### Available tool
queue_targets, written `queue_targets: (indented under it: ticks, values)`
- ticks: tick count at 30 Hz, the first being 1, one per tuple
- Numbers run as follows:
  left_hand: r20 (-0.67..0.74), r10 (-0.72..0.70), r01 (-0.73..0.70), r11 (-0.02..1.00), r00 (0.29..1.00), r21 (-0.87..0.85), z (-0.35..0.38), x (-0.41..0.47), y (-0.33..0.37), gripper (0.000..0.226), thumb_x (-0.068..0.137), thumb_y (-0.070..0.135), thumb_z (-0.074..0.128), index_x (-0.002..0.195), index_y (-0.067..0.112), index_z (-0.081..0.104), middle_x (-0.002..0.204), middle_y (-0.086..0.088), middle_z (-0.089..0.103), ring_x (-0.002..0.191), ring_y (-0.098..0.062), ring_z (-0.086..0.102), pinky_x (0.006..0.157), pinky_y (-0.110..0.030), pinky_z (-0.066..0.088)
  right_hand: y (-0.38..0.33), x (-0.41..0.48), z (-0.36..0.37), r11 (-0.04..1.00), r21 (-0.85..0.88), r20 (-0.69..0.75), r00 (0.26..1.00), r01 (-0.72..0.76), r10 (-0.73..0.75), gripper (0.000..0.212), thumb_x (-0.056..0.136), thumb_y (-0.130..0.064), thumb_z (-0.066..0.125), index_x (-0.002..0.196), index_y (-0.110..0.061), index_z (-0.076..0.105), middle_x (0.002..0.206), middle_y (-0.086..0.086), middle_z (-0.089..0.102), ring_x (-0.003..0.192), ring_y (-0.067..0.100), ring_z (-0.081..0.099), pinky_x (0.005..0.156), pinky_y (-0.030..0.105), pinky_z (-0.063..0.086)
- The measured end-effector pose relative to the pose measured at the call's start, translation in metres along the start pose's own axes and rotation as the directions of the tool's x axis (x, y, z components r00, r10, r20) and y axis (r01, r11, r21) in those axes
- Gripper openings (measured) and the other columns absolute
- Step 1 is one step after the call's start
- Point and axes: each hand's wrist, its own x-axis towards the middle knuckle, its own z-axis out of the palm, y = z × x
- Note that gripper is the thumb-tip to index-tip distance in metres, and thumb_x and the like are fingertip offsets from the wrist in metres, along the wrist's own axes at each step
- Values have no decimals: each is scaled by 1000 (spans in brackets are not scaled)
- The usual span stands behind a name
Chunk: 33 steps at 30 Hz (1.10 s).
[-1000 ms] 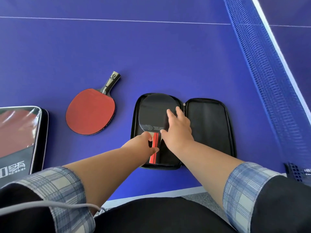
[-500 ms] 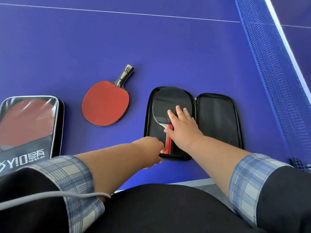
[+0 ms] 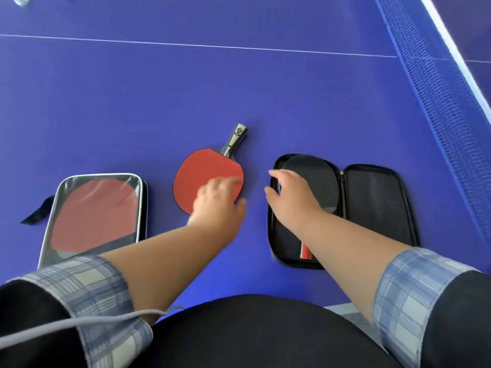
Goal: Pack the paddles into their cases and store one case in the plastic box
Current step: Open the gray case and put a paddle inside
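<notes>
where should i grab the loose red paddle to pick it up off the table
Probably the blade's near edge. The red paddle lies flat, its handle pointing away, and the left hand is already over the blade. Come from the near side and pinch the rim.

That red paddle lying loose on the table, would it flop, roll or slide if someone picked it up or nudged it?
The red paddle looks like a stiff, flat board, so it probably won't flop. Lying flat on the table, it should slide rather than roll. Its rubber face likely grips fingers well.
</notes>
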Motion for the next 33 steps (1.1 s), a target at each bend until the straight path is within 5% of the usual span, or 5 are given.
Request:
queue_targets:
  ticks: [6,14,24,29,33]
  values:
    - [83,-728,727,658,681,-195,-37,27,-54,81,83,40,61,150,12,24,148,-14,30,116,-37,50,101,-46,44,-79,37,41,855,377,288,923,-356,256,79,98,-38,54,161,-26,8,162,-1,32,137,22,44,93,28,35]
    - [208,-587,515,420,782,-747,-30,22,-69,69,78,25,76,133,42,38,121,3,58,97,-22,64,84,-46,58,-78,35,37,621,598,305,861,-506,408,17,96,-14,53,107,-20,65,128,18,66,114,33,66,98,48,54]
    - [338,-297,428,331,893,-841,-9,18,-13,31,92,21,68,121,18,60,113,-2,71,86,-14,75,67,-28,60,-32,-37,3,-337,851,518,753,-403,407,22,100,-2,55,121,-7,59,121,16,67,107,31,68,84,43,59]
    - [194,-254,313,611,948,-727,12,28,28,31,91,34,60,123,35,61,107,12,69,84,-13,74,74,-36,62,-2,-97,-20,337,637,549,715,-694,433,29,98,-20,59,126,-14,58,115,9,67,102,17,69,63,27,56]
    - [211,-157,251,791,965,-558,23,50,55,47,87,49,54,132,54,43,107,20,62,88,-15,69,56,-29,56,39,-120,-43,935,276,-72,965,-223,252,20,91,-37,63,111,-35,61,92,-17,63,82,3,61,66,25,52]
